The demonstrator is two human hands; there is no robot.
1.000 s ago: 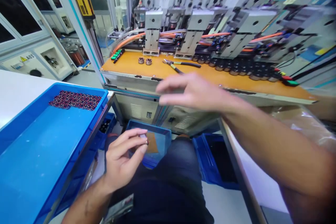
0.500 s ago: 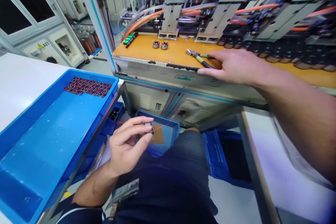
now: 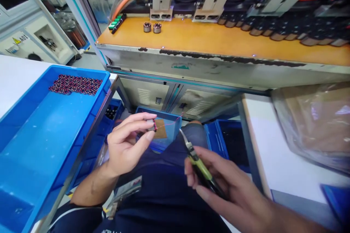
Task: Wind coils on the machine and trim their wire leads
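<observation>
My left hand [image 3: 126, 142] pinches a small wound coil [image 3: 152, 125] between thumb and fingers, above my lap. A thin red wire [image 3: 168, 123] trails from the coil to the right. My right hand [image 3: 218, 185] is closed on a pair of cutters [image 3: 197, 164] with green and black handles; the metal tip points up-left toward the wire, a short way from it. Beneath the coil, a small blue box [image 3: 166, 142] rests on my knees.
A large blue tray [image 3: 32, 145] at left holds several dark coils [image 3: 73, 84] at its far end. Ahead is an orange machine bench [image 3: 218, 42] with two metal rings [image 3: 152, 27]. Blue bins [image 3: 226, 142] sit on the floor, a white table [image 3: 276, 167] and plastic bag [image 3: 314, 123] at right.
My right hand picked the cutters off the orange bench and brought them down to my lap, near the coil. My left hand stayed put with the coil.
</observation>
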